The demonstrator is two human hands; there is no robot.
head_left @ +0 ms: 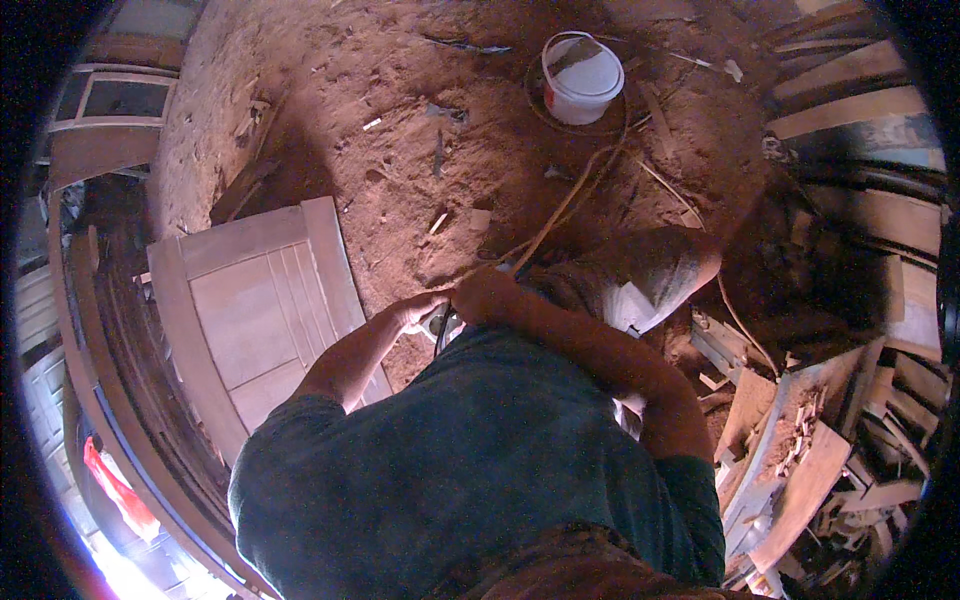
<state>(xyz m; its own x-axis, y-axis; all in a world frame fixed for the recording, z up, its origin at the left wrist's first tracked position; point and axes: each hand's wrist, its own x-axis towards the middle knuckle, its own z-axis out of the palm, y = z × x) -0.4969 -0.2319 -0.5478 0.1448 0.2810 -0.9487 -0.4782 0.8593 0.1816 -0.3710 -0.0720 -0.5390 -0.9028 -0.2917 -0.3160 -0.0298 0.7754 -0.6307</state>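
My left hand (428, 310) and my right hand (486, 296) meet in front of my body, fingers closed and close together. A thin dark strip (442, 330) shows just under them beside something pale. What the fingers grip is mostly hidden by the hands and my dark green shirt. A yellowish-brown cord (566, 212) runs over the ground to a spot right beside my right hand; I cannot tell whether the hand touches it. Left of my left forearm, a wooden panelled door (245, 310) lies at a slant.
Reddish-brown sawdust covers the floor (390, 150), with scattered wood chips. A white bucket (582, 85) stands at the far right, the cord looping round it. Stacked boards (850, 110) line the right side, and offcuts (800, 460) pile up at the near right. Long timber (150, 370) edges the left.
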